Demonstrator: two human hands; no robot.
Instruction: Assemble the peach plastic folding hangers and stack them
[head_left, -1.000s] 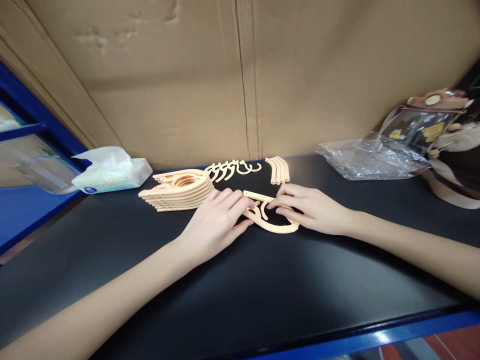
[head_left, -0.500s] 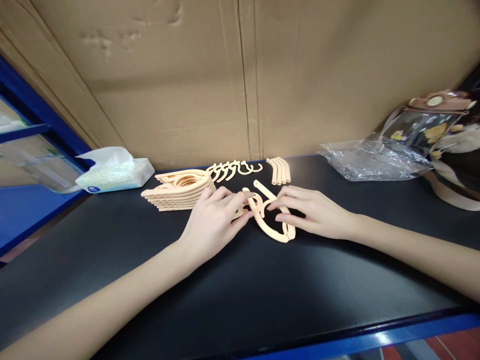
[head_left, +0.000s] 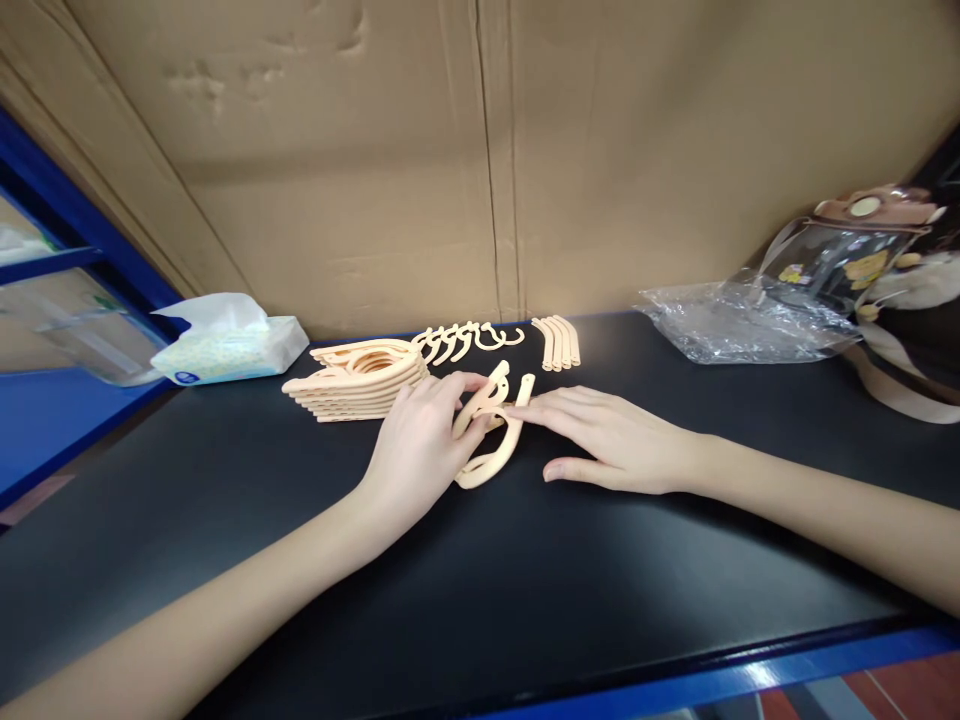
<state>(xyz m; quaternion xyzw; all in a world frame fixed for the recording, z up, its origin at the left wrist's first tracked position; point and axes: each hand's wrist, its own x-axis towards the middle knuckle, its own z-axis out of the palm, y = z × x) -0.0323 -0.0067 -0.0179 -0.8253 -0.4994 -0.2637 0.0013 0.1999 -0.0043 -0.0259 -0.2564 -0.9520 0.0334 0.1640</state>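
Observation:
Between my hands, a peach folding clothes hanger (head_left: 491,465) stands bent at its joints just above or on the black table. My left hand (head_left: 424,445) grips its left arm between thumb and fingers. The fingertips of my right hand (head_left: 611,440) touch the hanger's right arm, with the thumb held apart and the fingers stretched out. Left of it lies a stack of folded peach hangers (head_left: 356,380). Behind are several loose hanger hooks (head_left: 457,342) in a row and several short curved arm pieces (head_left: 556,343).
A tissue pack (head_left: 232,345) sits at the back left. At the back right are a crumpled clear plastic bag (head_left: 742,320) and a clear bottle with a brown lid (head_left: 847,250). Cardboard (head_left: 375,170) rises behind the black table (head_left: 480,610).
The hanger has turned and shifted left, its bent end swinging from the right to the left. My right hand has loosened from around its arm, fingers straightening.

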